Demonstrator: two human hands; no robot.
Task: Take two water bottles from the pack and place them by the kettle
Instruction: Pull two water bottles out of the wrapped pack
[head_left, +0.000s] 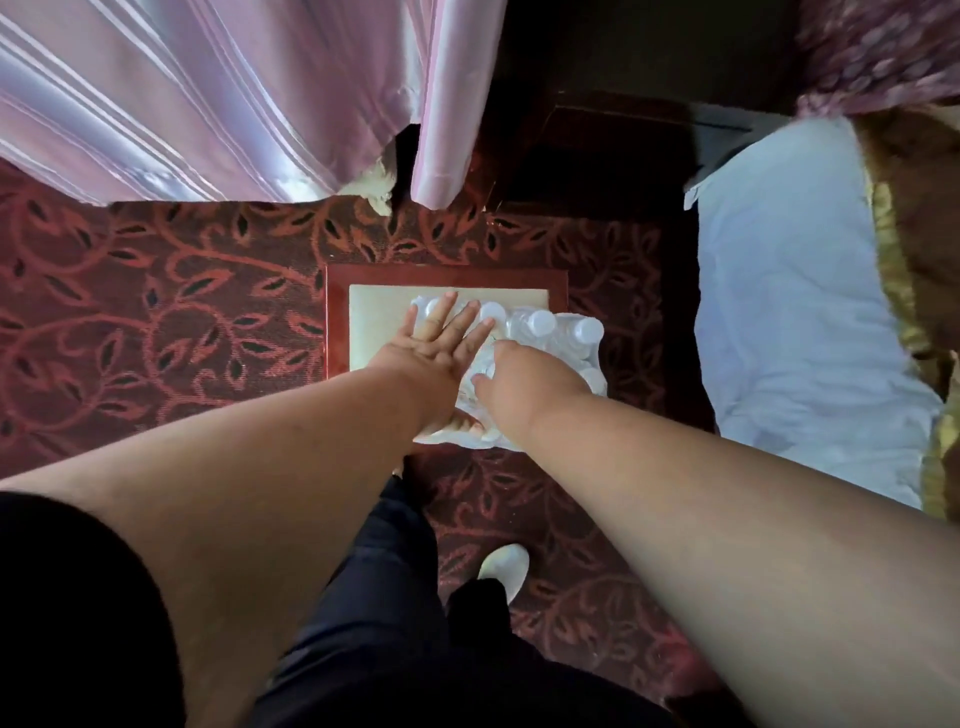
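A plastic-wrapped pack of water bottles (550, 332) with white caps sits on a small low table (363, 322) with a red wooden frame and a pale top. My left hand (439, 343) lies flat on the pack's left side, fingers spread and pointing away from me. My right hand (524, 384) is curled down into the middle of the pack among the caps; its fingertips are hidden, so I cannot tell whether it grips a bottle. No kettle is in view.
Pink striped curtains (208, 98) hang at the far left. A bed with a white sheet (800, 332) and gold-trimmed cover stands at the right. Dark wooden furniture (597, 130) is beyond the table. Red patterned carpet (156, 312) covers the floor; my white shoe (506, 569) is below.
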